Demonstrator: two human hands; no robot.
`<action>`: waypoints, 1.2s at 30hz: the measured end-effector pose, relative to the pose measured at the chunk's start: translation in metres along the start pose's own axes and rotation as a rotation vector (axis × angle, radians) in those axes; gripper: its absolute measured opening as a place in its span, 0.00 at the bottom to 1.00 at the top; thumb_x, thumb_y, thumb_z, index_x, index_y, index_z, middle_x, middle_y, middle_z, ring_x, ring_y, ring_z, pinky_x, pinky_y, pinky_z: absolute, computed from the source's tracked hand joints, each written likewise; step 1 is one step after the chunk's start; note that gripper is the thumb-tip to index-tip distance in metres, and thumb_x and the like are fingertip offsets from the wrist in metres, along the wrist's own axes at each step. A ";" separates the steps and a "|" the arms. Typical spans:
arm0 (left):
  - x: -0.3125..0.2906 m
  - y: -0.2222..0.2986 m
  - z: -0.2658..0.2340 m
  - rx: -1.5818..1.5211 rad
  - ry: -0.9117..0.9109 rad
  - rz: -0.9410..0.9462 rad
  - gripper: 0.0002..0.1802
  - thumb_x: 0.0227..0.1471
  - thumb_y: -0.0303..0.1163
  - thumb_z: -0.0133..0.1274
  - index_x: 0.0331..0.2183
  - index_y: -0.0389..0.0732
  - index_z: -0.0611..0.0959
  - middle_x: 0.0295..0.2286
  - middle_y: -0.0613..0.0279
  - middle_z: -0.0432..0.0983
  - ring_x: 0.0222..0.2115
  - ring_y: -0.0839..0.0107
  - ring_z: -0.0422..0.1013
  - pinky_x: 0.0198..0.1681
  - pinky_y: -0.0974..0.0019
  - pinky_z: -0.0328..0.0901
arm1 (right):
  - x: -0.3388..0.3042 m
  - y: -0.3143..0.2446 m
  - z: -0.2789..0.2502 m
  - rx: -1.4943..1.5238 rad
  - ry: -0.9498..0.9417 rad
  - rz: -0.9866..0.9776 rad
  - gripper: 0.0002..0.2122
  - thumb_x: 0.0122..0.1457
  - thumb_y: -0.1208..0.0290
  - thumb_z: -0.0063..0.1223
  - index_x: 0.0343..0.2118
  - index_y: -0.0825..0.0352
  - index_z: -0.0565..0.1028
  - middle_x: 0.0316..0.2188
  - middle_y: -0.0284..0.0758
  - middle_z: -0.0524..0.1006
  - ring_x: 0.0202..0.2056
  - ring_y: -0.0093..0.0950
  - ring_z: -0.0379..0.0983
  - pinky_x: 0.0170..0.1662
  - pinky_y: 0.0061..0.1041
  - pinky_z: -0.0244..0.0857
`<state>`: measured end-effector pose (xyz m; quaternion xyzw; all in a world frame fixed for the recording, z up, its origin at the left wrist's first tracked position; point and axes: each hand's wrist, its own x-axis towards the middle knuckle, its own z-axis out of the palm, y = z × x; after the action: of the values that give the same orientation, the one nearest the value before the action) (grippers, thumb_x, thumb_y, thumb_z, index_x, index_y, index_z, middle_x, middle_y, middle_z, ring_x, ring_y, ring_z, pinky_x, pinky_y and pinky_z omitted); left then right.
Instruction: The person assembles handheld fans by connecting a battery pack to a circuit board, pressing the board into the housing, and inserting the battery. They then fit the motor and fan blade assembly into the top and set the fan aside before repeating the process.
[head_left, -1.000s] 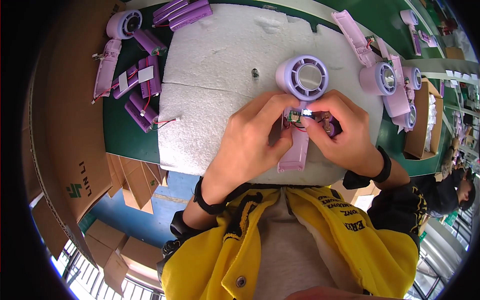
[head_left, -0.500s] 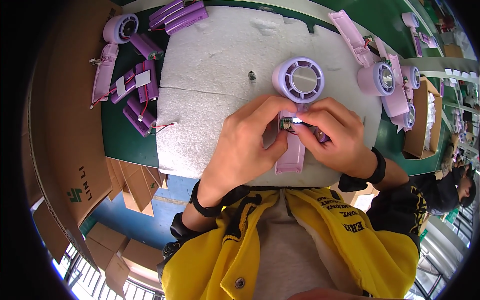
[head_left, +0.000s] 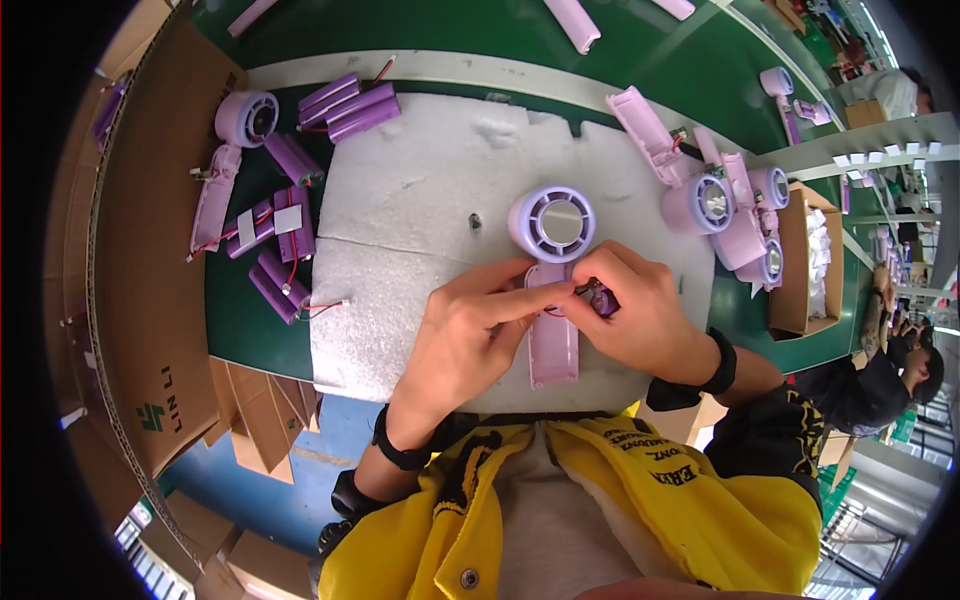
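Note:
A lavender handheld fan (head_left: 553,224) lies face up on a white foam sheet (head_left: 400,190). Its pink handle shell (head_left: 555,355) is open and points toward me. Over the top of the shell, the fingers of my left hand (head_left: 475,325) are pinched together at thin dark wires; what exactly they grip is hidden. Meeting them from the other side, my right hand (head_left: 645,315) is closed around a purple battery (head_left: 604,300), only its end showing, with its thumb and forefinger at the same wires.
Purple battery packs (head_left: 280,285) with wires lie left of the foam, near another fan (head_left: 247,120). Opened fans (head_left: 700,204) and a carton of white pieces (head_left: 806,260) stand at right. A tall cardboard box (head_left: 165,300) borders the left side. A co-worker (head_left: 880,385) sits far right.
The view has tilted up, showing more of the table's far side. The green circuit board and its bright light between my fingers no longer show; my left fingers have moved over that spot.

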<state>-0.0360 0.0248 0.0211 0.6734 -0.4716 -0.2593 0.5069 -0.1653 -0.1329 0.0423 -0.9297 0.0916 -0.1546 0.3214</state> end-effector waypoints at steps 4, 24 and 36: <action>0.001 0.003 0.002 0.038 0.044 0.016 0.18 0.45 0.13 0.55 0.39 0.40 0.86 0.41 0.50 0.79 0.32 0.59 0.77 0.34 0.66 0.71 | 0.003 -0.004 -0.008 0.110 -0.192 0.196 0.10 0.49 0.74 0.65 0.31 0.68 0.73 0.27 0.37 0.76 0.25 0.36 0.74 0.29 0.30 0.69; -0.004 0.003 -0.013 0.079 0.144 -0.031 0.17 0.44 0.16 0.57 0.38 0.41 0.87 0.35 0.54 0.77 0.27 0.64 0.75 0.31 0.65 0.70 | 0.202 0.145 -0.173 -0.665 0.055 -0.098 0.19 0.56 0.69 0.55 0.51 0.67 0.72 0.51 0.45 0.73 0.46 0.43 0.74 0.50 0.37 0.68; -0.011 -0.012 0.000 -0.043 0.090 0.038 0.15 0.46 0.17 0.57 0.38 0.41 0.87 0.35 0.55 0.78 0.30 0.64 0.76 0.33 0.67 0.70 | 0.219 0.321 -0.159 -0.699 -0.124 0.601 0.22 0.50 0.64 0.57 0.46 0.72 0.76 0.45 0.52 0.77 0.48 0.47 0.74 0.53 0.39 0.67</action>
<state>-0.0361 0.0351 0.0083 0.6641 -0.4554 -0.2293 0.5468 -0.0377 -0.5318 0.0097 -0.9220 0.3841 0.0413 0.0242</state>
